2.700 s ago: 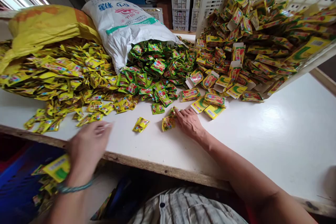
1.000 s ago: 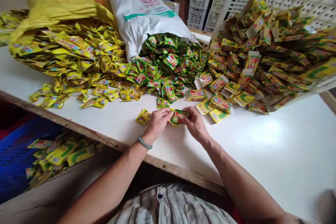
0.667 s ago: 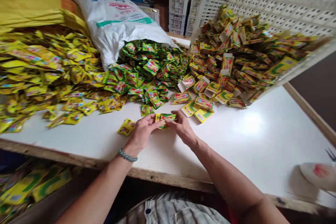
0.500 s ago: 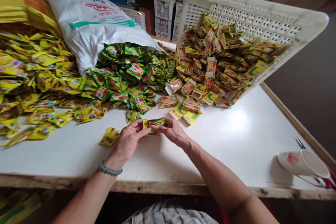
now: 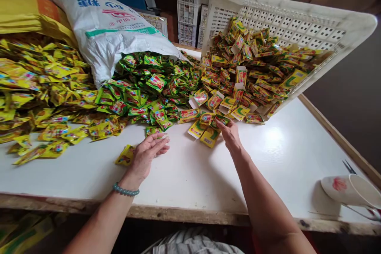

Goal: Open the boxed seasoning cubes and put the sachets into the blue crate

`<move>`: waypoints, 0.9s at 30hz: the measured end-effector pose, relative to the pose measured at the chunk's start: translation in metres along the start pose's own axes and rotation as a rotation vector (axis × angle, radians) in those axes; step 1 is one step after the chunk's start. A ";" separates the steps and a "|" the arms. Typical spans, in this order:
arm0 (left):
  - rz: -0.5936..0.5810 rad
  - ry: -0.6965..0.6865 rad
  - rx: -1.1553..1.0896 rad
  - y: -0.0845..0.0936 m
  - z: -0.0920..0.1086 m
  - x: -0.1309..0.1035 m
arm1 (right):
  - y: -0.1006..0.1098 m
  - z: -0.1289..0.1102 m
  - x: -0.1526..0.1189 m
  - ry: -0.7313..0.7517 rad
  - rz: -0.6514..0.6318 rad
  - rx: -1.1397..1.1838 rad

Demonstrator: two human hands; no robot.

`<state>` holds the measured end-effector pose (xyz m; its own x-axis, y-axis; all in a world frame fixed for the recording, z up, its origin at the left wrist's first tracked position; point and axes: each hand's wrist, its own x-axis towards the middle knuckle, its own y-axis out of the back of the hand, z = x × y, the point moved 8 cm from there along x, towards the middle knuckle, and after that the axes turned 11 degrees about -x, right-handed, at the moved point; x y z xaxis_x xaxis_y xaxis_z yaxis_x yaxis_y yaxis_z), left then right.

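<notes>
My right hand (image 5: 230, 135) reaches to the front of the pile of small printed boxes. Its thumb and fingers close on a small green-and-yellow box (image 5: 220, 120), partly covered by the fingertips. Just beneath lie a yellow box (image 5: 210, 137) and another box (image 5: 196, 129). My left hand (image 5: 147, 152), with a beaded bracelet at the wrist, hovers over the white table (image 5: 184, 182), fingers stretched out and holding nothing. Beside it rests a yellow sachet (image 5: 125, 155); a green sachet (image 5: 153, 130) lies just beyond its fingers.
A tipped white plastic basket (image 5: 291, 12) spills boxes at the right. Green sachets (image 5: 154, 83) pour from a white woven sack (image 5: 119, 31), yellow sachets (image 5: 56, 87) from a yellow sack (image 5: 24, 8). A mug (image 5: 351, 188) lies on its side near the right edge.
Both hands were together around a small printed item. They have parted: my right hand has moved right and away from me to the boxes, and my left hand has opened.
</notes>
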<state>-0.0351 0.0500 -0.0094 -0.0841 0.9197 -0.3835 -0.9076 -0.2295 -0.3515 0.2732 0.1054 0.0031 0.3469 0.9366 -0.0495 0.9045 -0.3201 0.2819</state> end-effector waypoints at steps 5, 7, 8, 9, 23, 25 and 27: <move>-0.025 -0.129 -0.069 0.003 0.014 0.001 | -0.057 -0.041 -0.043 0.148 -0.386 0.063; -0.084 -0.146 -0.090 0.001 0.015 0.001 | -0.076 -0.054 -0.065 0.234 -0.508 -0.088; -0.111 -0.129 -0.091 0.000 0.013 0.001 | -0.083 -0.058 -0.075 0.283 -0.542 -0.179; -0.135 -0.097 -0.081 -0.001 0.009 0.001 | -0.089 -0.061 -0.082 0.328 -0.562 -0.254; -0.093 -0.115 0.016 0.002 0.006 -0.005 | -0.090 -0.031 -0.063 -0.007 -0.588 0.057; -0.104 -0.082 0.021 0.001 0.004 -0.005 | -0.086 -0.033 -0.063 0.065 -0.555 -0.143; -0.127 -0.041 0.022 -0.001 0.001 -0.005 | -0.083 -0.038 -0.064 0.141 -0.503 -0.276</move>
<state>-0.0346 0.0462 -0.0065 0.0160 0.9531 -0.3021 -0.9209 -0.1037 -0.3759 0.1669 0.0772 0.0189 -0.1616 0.9797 -0.1188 0.8446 0.1996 0.4968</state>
